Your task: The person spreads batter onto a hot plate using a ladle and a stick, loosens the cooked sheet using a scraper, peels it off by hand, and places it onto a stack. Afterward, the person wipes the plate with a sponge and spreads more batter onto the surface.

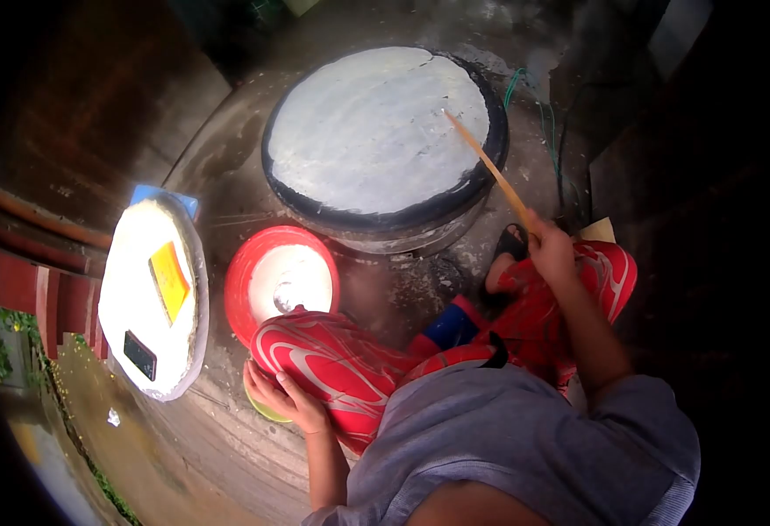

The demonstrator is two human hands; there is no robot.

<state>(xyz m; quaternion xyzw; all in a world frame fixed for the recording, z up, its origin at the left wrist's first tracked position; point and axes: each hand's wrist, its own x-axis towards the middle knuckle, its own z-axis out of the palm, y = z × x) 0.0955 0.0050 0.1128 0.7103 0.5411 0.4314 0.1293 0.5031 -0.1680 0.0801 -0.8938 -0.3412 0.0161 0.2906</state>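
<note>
My right hand is closed around the thick end of a long, thin wooden stick. Its pale tip reaches over the right part of a white layer spread across a round, dark-rimmed griddle. Small cracks or lifted bits show along that layer's top and right edge. My left hand lies on my left knee, fingers stretched out and holding nothing. Just under it a yellow-green rim peeks out, mostly hidden. In front of that knee stands a red basin with white stuff inside.
On the left, a round white-topped stand carries a yellow packet or sheet and a dark phone. Something blue sits behind it. Green cord runs on the floor right of the griddle. A blue-and-red object is between my legs.
</note>
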